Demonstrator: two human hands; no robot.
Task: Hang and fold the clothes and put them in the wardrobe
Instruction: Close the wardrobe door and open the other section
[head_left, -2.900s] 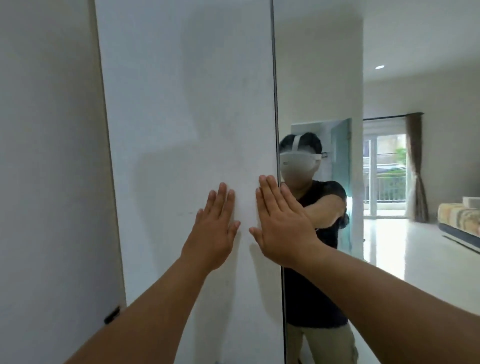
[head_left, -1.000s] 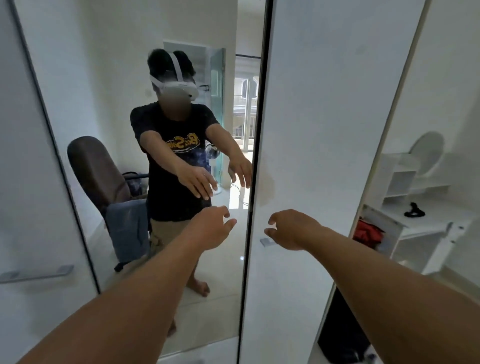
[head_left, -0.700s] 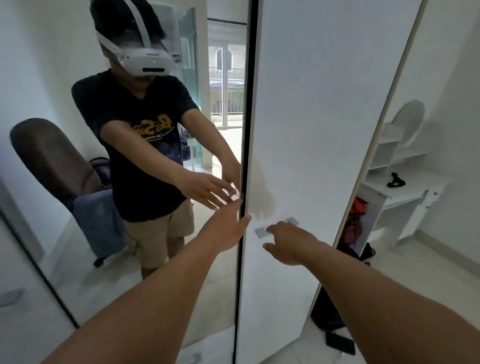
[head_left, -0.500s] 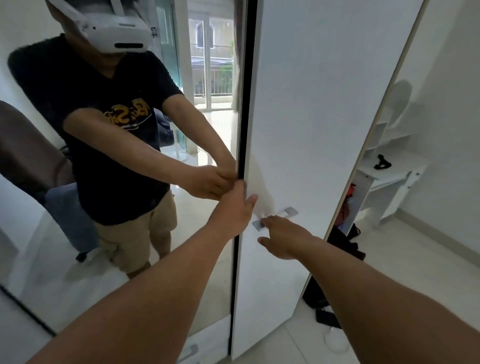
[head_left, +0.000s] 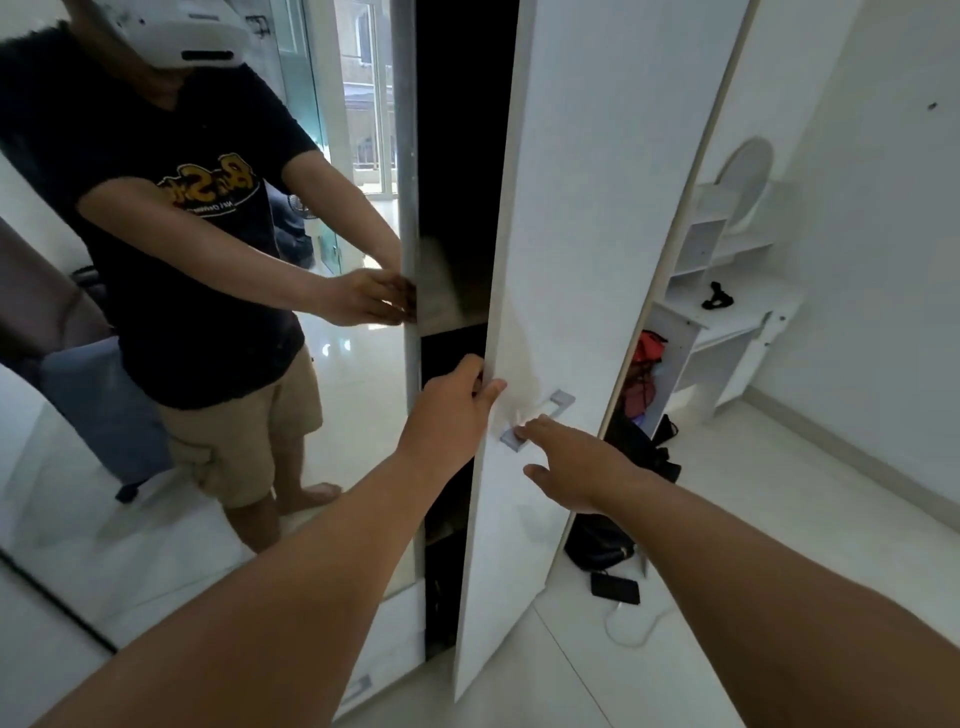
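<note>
Wardrobe door (head_left: 597, 208) ajar, dark gap showing!
Left hand (head_left: 449, 410) gripped door edge, fingers curled; right hand (head_left: 566, 462) pinched handle (head_left: 537, 420).

- A dark gap (head_left: 457, 208) stands open between the mirror door (head_left: 208, 467) and the white door (head_left: 597, 208), narrow but wide enough for a hand
- The left hand (head_left: 447, 421) curls round the white door's edge, filling the gap there
- A shelf (head_left: 452, 325) crosses the gap inside
- Right of the white door, a black bag (head_left: 597, 543) and a phone (head_left: 614, 588) lie on the floor (head_left: 779, 519)
</note>
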